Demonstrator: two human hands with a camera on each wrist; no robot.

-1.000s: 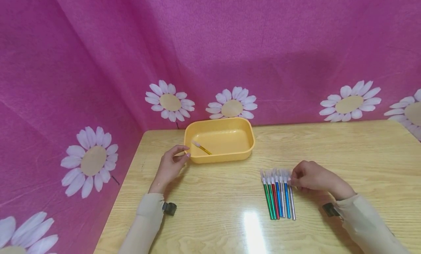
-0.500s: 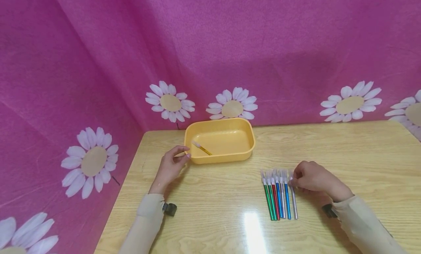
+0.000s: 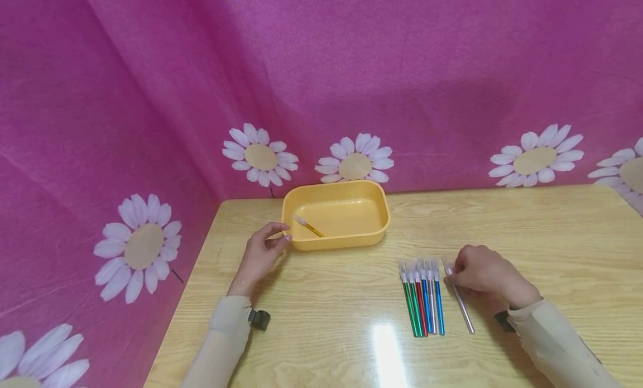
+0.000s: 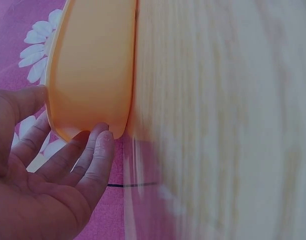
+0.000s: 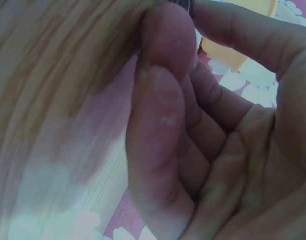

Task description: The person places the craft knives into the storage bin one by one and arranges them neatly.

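Silver pen (image 3: 464, 311), pinched by your right hand (image 3: 483, 271) at lower right, slants near a pen row (image 3: 421, 305); your left hand (image 3: 259, 258) loosely touches the tray (image 3: 344, 242), centre. The pen looks slim, shiny.

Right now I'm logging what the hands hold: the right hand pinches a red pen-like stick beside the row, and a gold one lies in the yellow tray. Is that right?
The colour is wrong: the right hand pinches a silver stick, as the head view shows. It is beside the row, and the gold stick lies in the yellow tray.
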